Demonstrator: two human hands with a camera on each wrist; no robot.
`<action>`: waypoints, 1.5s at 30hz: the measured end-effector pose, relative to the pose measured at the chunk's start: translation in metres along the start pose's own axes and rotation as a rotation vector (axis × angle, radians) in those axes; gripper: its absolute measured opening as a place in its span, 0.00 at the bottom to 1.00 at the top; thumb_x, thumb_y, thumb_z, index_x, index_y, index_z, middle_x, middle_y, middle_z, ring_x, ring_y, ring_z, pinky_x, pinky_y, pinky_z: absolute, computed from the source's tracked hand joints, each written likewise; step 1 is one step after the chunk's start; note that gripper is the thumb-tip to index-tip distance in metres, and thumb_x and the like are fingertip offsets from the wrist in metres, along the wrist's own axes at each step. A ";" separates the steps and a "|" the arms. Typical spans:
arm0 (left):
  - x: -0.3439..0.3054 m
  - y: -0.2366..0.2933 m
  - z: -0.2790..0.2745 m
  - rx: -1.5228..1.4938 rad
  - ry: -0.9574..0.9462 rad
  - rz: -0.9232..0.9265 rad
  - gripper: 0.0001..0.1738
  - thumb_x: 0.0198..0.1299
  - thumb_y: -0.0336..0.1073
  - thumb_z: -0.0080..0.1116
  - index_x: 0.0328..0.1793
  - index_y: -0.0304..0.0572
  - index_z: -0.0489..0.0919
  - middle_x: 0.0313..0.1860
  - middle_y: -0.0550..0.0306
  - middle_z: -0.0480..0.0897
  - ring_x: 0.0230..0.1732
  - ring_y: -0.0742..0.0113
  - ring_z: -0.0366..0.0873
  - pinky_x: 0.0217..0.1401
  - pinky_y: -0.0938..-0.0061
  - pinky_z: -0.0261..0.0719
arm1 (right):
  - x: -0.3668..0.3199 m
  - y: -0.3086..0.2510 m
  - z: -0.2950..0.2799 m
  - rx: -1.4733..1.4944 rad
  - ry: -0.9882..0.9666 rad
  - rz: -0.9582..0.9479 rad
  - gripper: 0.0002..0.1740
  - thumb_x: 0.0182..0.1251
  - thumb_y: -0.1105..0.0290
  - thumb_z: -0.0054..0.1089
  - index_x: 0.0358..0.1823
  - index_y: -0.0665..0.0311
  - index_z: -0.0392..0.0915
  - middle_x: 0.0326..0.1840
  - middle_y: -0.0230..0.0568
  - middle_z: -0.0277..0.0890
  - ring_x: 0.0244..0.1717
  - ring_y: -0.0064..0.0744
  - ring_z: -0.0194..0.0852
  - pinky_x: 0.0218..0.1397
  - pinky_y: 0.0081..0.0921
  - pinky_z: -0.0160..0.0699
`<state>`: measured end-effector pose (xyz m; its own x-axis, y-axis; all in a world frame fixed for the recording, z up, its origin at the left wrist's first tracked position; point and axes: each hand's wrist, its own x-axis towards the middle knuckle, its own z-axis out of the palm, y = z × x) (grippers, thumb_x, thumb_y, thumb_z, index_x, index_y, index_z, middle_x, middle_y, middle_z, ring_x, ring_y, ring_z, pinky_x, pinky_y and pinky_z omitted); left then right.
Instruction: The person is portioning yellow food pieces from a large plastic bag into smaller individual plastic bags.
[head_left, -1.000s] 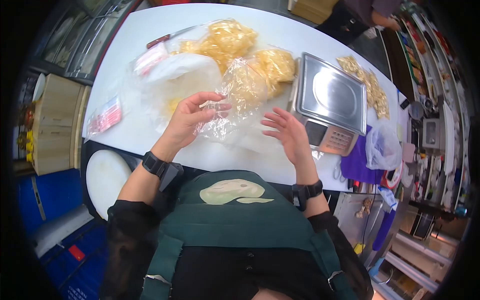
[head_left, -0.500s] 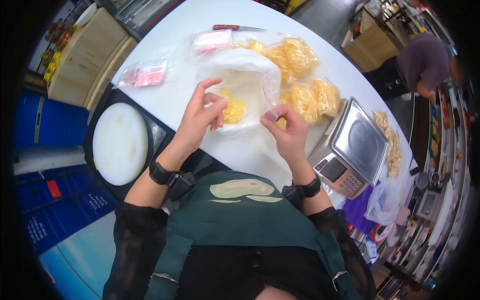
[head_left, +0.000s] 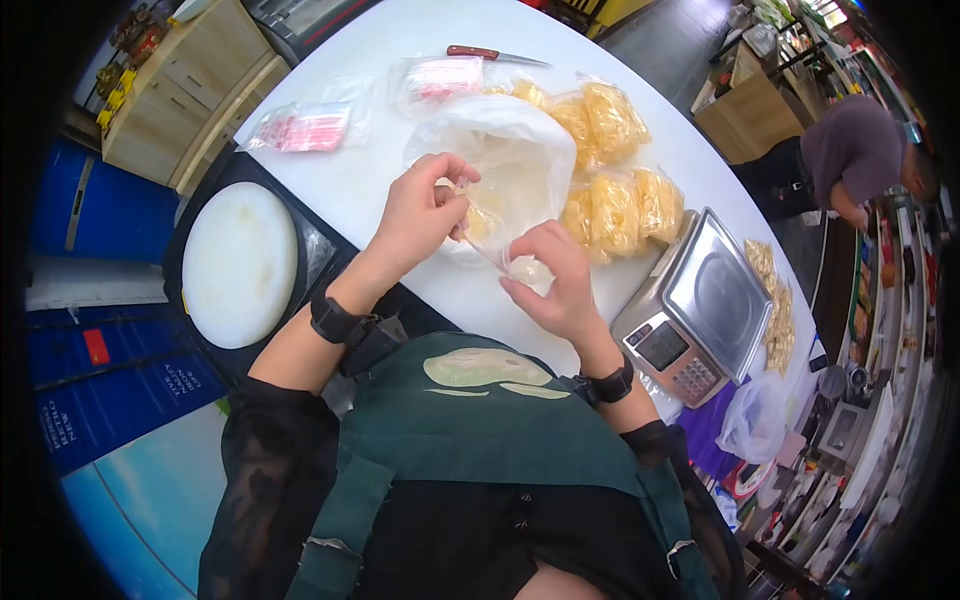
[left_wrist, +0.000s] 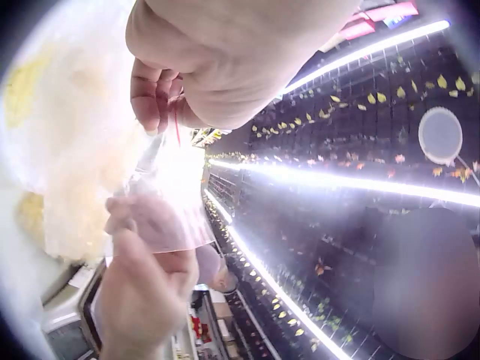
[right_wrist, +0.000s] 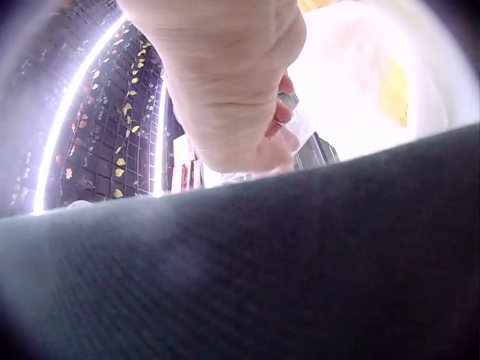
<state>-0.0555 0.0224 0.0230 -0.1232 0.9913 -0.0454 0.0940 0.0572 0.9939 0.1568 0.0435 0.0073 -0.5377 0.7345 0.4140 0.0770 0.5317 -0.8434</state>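
Small bag (head_left: pixel 486 250): centre of the head view, stretched between both hands; clear, thin, glossy film, red line along its edge
Left hand (head_left: pixel 425 205): thumb and fingers pinching one end of the edge
Right hand (head_left: pixel 558 280): curved thumb and fingers gripping the other end
White bag (head_left: pixel 545 150): just above centre, mouth open, yellow pieces (head_left: pixel 485 225) inside
Filled bags (head_left: pixel 615 205): right of centre, clear, yellow contents

One held bag (left_wrist: pixel 180 227), two pink packs (head_left: pixel 314 130), one knife (head_left: pixel 474 51), one scale (head_left: pixel 700 305).
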 end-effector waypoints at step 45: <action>-0.006 -0.076 -0.101 0.298 -0.149 -0.282 0.51 0.44 0.14 0.39 0.81 0.54 0.58 0.82 0.44 0.52 0.23 0.78 0.71 0.26 0.82 0.74 | 0.118 0.074 -0.001 -0.199 0.259 0.305 0.15 0.55 0.70 0.69 0.44 0.63 0.82 0.32 0.48 0.83 0.34 0.39 0.84 0.39 0.30 0.78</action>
<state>-0.1617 -0.0001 -0.0425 -0.0431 0.9369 -0.3469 0.3605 0.3384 0.8692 0.0995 0.1701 -0.0063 -0.2391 0.9382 0.2501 0.3730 0.3266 -0.8685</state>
